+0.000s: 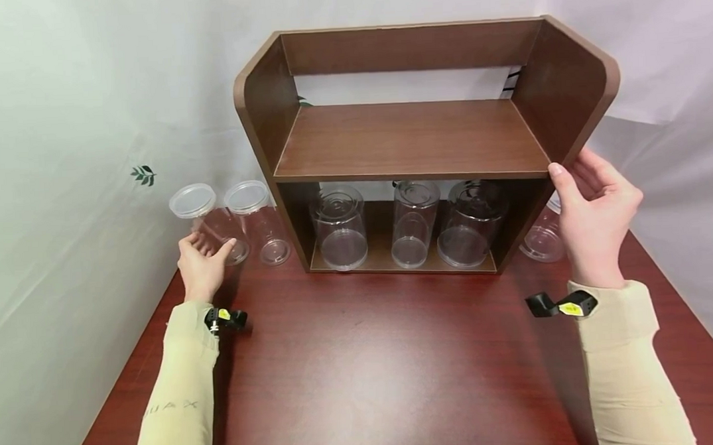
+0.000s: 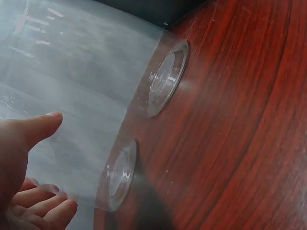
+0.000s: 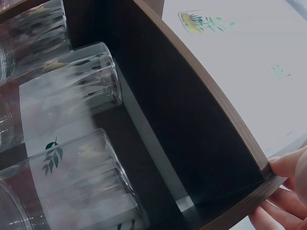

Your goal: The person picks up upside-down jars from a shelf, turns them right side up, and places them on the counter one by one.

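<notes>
A brown wooden shelf (image 1: 413, 140) stands on the table. Its right side panel is gripped by my right hand (image 1: 601, 215), thumb on the front edge and fingers behind; the right wrist view shows these fingers (image 3: 283, 211) at the panel's edge. On the left, my left hand (image 1: 203, 266) is spread around the lower part of a clear jar (image 1: 216, 222) with a whitish lid; whether it touches the jar I cannot tell. A second lidded jar (image 1: 263, 220) stands between that jar and the shelf. In the left wrist view the thumb (image 2: 41, 128) and fingers are apart.
Three clear jars, a wide one (image 1: 341, 230), a narrow one (image 1: 415, 226) and another wide one (image 1: 470, 224), stand in the shelf's lower compartment. Another jar (image 1: 542, 237) is partly hidden behind my right hand. Pale sheeting (image 1: 88, 95) hangs around the reddish table (image 1: 363, 368).
</notes>
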